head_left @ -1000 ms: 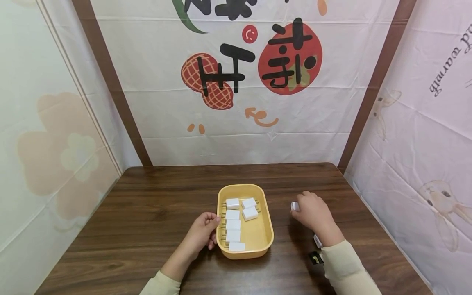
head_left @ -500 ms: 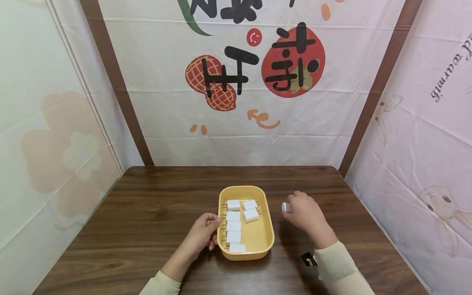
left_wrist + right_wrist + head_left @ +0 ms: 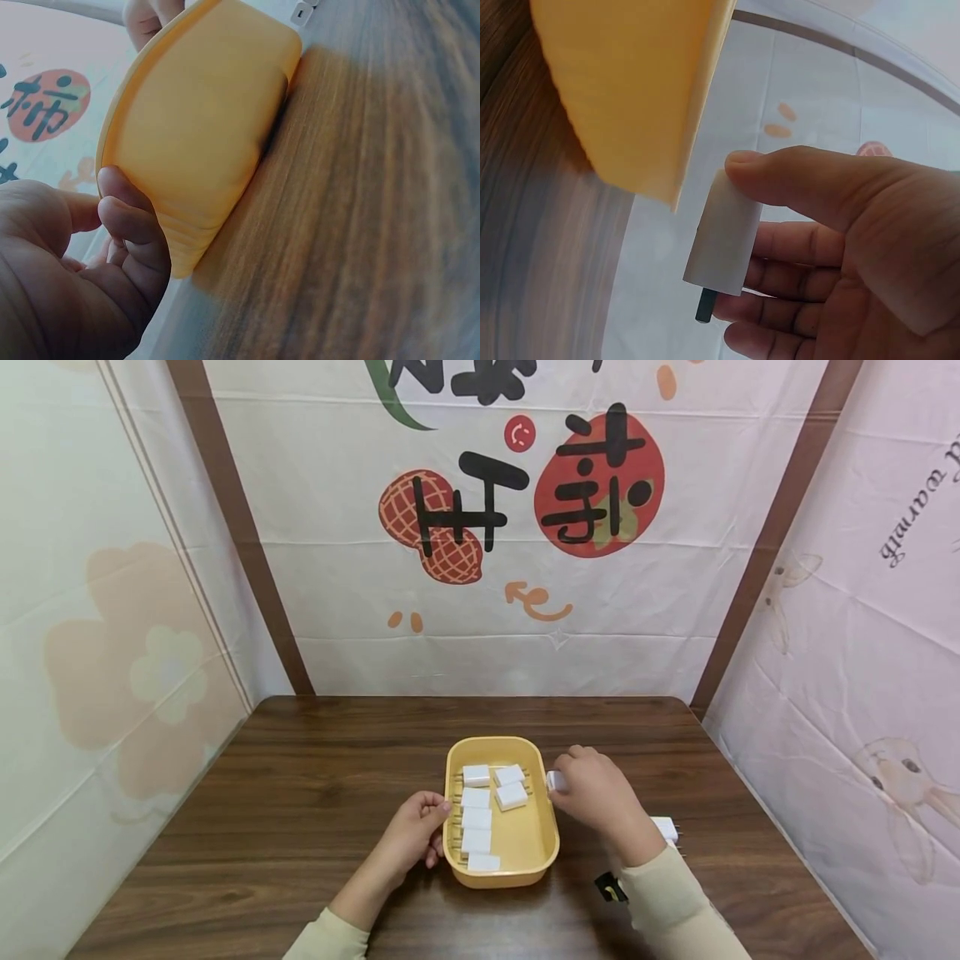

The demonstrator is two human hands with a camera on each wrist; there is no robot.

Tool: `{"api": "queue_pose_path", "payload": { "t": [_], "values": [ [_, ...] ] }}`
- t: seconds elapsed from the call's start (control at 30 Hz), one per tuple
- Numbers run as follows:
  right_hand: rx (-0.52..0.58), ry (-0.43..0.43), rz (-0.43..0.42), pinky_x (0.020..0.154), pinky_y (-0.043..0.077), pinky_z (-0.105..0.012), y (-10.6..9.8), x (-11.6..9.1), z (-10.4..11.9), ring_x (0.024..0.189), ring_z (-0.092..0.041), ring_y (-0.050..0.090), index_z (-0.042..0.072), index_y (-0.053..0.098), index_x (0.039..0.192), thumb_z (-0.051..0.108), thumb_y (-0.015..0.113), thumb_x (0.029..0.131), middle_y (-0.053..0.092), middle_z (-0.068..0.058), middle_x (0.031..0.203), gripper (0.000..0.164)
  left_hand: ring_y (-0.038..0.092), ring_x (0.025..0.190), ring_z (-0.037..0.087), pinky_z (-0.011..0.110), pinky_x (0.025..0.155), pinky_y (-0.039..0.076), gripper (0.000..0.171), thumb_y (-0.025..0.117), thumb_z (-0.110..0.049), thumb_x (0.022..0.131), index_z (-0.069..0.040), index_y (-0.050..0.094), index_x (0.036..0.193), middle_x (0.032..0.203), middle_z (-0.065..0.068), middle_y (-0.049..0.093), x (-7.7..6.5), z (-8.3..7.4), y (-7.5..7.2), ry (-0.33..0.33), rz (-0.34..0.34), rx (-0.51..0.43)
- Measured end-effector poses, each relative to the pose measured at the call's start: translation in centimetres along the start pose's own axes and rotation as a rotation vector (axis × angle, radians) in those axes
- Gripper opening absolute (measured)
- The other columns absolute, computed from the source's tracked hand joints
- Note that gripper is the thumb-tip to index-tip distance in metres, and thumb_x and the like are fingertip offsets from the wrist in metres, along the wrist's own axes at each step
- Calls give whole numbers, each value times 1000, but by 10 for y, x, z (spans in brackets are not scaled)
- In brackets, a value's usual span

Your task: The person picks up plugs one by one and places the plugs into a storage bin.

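A yellow plastic tray [image 3: 525,852] stands on the table with several white charger plugs inside. Five-odd of them line its left side, prongs pointing left, including one plug [image 3: 476,842]; two more lie at the upper right, one plug [image 3: 512,796] with prongs to the right. My left hand [image 3: 412,831] pinches the tray's left rim between thumb and fingers, clearly seen in the left wrist view. My right hand [image 3: 600,793] grips another white charger plug [image 3: 724,232] between thumb and fingers, beside the tray's right rim. One dark prong sticks out of its lower end in the right wrist view.
Another white charger plug [image 3: 664,828] lies on the wooden table [image 3: 337,735], partly behind the right wrist. A small black tag [image 3: 610,887] shows by the right sleeve. Printed cloth walls [image 3: 330,568] enclose the back and sides.
My right hand has moved left with the charger plug, from the right of the table to the tray's right rim. The left hand keeps its hold on the tray.
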State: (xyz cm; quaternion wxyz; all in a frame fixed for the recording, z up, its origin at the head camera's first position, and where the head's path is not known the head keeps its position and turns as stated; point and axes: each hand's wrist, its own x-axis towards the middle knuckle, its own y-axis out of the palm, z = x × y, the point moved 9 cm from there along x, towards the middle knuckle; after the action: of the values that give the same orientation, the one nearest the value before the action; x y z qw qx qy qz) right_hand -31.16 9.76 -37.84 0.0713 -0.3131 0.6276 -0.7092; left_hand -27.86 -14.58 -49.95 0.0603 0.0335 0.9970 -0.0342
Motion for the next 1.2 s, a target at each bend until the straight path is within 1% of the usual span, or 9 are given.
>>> {"api": "queue_pose_path", "payload": {
  "t": [0.1, 0.17, 0.33, 0.53, 0.63, 0.73, 0.93, 1.2],
  "values": [
    [2, -23, -12, 64, 50, -37, -1, 2, 8, 73, -20, 54, 8, 72, 90, 27, 84, 80, 60, -2, 81, 24, 49, 49, 13, 23, 41, 42, 23, 53, -19, 107, 2, 48, 118, 72, 7, 55, 0, 0, 0, -4, 1, -3],
    [5, -29, -5, 64, 49, -36, -1, 3, 13, 72, -19, 53, 8, 72, 91, 28, 85, 80, 59, -2, 81, 26, 49, 49, 13, 23, 41, 42, 24, 53, -19, 107, 2, 48, 118, 73, 7, 55, -1, -1, 0, -7, 0, -2],
    [11, -46, 37, 65, 49, -36, 2, 7, 25, 74, -19, 53, 8, 72, 93, 29, 85, 81, 58, -1, 82, 28, 49, 49, 12, 22, 41, 42, 25, 54, -20, 107, 2, 48, 118, 73, 7, 55, 0, 0, 0, -4, 1, -5],
    [12, -59, 90, 71, 52, -38, 11, 11, 37, 80, -20, 57, 8, 74, 97, 32, 86, 80, 63, -2, 89, 32, 49, 49, 13, 23, 40, 42, 25, 53, -20, 107, 2, 48, 118, 73, 8, 55, 0, 2, 0, -6, -1, -6],
    [0, -67, 94, 74, 53, -38, 14, 12, 42, 82, -20, 58, 9, 74, 97, 32, 87, 80, 65, -2, 91, 32, 50, 49, 13, 23, 41, 42, 25, 53, -20, 107, 2, 49, 118, 73, 7, 55, 1, 2, -1, -12, -8, -5],
    [-23, -81, 98, 75, 52, -37, 17, 13, 47, 82, -19, 57, 10, 73, 95, 33, 86, 80, 64, -1, 90, 31, 50, 48, 12, 23, 40, 42, 25, 54, -20, 107, 1, 49, 119, 72, 6, 56, 2, 1, -1, -10, -12, -2],
    [-31, -98, 127, 73, 51, -37, 24, 14, 53, 80, -18, 54, 11, 73, 93, 36, 85, 81, 60, 2, 85, 30, 50, 48, 13, 22, 40, 42, 25, 54, -20, 107, 1, 48, 119, 72, 6, 56, 2, 1, 0, -2, -8, -5],
    [-38, -142, 115, 66, 50, -36, 26, 15, 59, 73, -17, 52, 11, 72, 88, 35, 85, 79, 56, 2, 80, 29, 49, 47, 13, 23, 39, 41, 26, 56, -21, 106, 2, 48, 118, 71, 7, 56, 1, 0, 1, 13, -6, -21]
  ]
}}
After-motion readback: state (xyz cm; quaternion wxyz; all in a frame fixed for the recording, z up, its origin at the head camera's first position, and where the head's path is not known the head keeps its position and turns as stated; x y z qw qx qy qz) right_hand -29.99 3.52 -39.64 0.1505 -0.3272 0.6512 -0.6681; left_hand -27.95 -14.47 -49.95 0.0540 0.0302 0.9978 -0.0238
